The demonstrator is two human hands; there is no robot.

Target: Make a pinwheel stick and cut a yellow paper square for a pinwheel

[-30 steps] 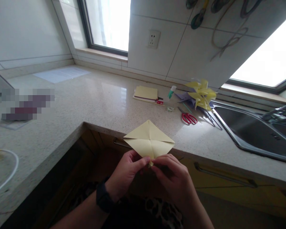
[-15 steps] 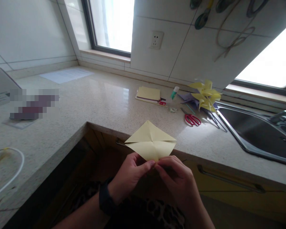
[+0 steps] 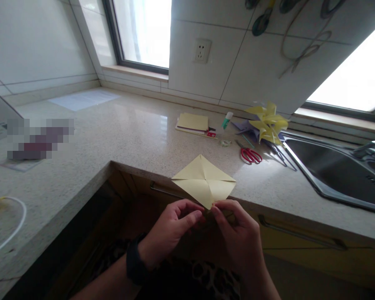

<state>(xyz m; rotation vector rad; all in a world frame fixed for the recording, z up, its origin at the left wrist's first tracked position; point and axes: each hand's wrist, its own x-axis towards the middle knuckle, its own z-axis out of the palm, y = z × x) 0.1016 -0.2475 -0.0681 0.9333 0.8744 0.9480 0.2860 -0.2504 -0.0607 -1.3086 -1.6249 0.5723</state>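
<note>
A square of pale yellow paper (image 3: 205, 181) hangs in front of the counter edge, one corner toward me. It has slits running in from its side corners and crease lines meeting at the middle. My right hand (image 3: 240, 223) pinches its near corner between thumb and index finger. Just left of that corner, my left hand (image 3: 178, 223) has its fingers curved, with a gap between thumb and index finger. It appears to hold nothing, though whether a fingertip touches the paper's underside I cannot tell. A dark band circles the left wrist.
On the counter (image 3: 137, 137) lie stacked yellow paper (image 3: 192, 121), a glue stick (image 3: 227, 120), clear tape (image 3: 225, 143), red-handled scissors (image 3: 250, 155) and a yellow pinwheel (image 3: 268, 123). A sink (image 3: 325, 166) is at right. A drawer handle (image 3: 303, 233) juts out below.
My left thumb and fingers have come away from the near corner, which my right hand still pinches. The paper has shifted slightly right and up in view.
</note>
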